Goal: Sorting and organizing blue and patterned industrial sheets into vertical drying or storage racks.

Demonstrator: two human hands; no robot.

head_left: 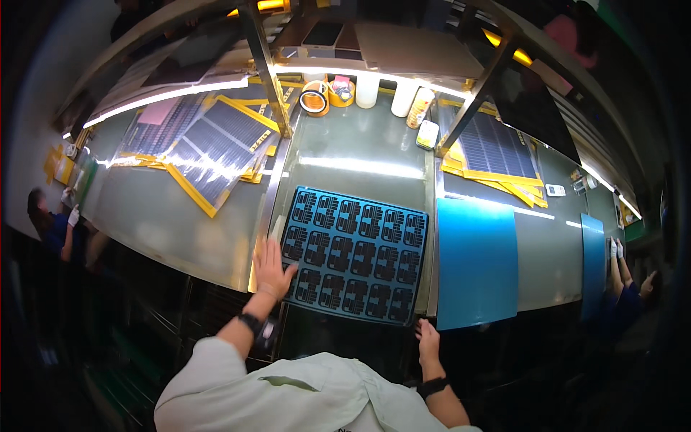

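In front of me a blue rectangular panel (340, 248) printed with rows of repeated black circuit-like patterns lies on the glass-topped bench (353, 147), its near edge at the bench's front. My left hand (269, 273) rests flat by the panel's left edge, fingers stretched forward and thumb turned toward the panel. Beside the near right corner is my right hand (427, 340), its fingers curled together close to that corner. Whether they grip the panel's edge or something small does not show. Dark bands circle both wrists.
Plain blue sheets (477, 263) lie to the right. Yellow-edged patterned films (216, 144) are piled at left, more films (497, 147) at right. Tape rolls (314, 99), white cylinders (367, 92) and a can (420, 108) line the back. Metal posts (268, 68) rise there. Co-workers sit at both sides.
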